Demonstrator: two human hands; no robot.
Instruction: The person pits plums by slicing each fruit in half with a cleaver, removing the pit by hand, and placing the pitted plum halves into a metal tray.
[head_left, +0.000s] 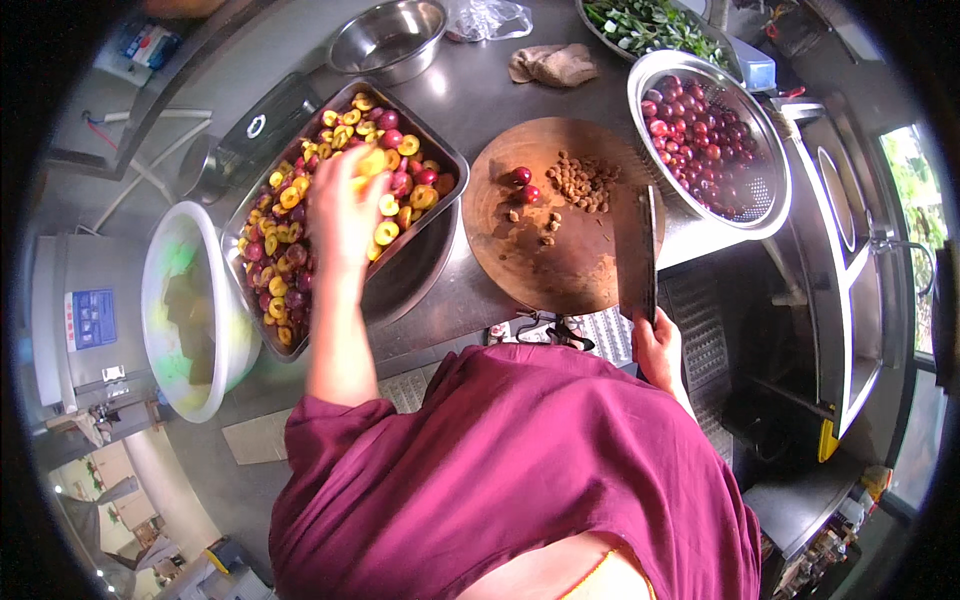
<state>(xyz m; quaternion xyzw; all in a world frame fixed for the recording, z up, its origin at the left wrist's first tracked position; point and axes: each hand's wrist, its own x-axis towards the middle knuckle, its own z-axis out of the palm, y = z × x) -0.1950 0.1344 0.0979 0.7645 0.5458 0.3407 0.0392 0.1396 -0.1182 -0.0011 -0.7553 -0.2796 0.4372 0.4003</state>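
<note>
My left hand (345, 210) is over a rectangular metal tray (459, 169), blurred, with a yellow plum half (369, 162) between its fingers and thumb. Halved plums (281, 232) with yellow flesh and dark red skin fill the tray. My right hand (658, 346) grips the handle of a cleaver (636, 255), whose broad blade lies across the right side of a round wooden chopping board (562, 262). Two whole red plums (520, 176) rest on the board's upper left. Brown plum stones (581, 180) are heaped beside them, with several scattered below.
A perforated metal colander (784, 169) of whole plums stands right of the board. Behind are a steel bowl (390, 37), a plastic bag (489, 19), a crumpled cloth (553, 65) and leafy greens (660, 30). A white tub (225, 330) stands left of the tray.
</note>
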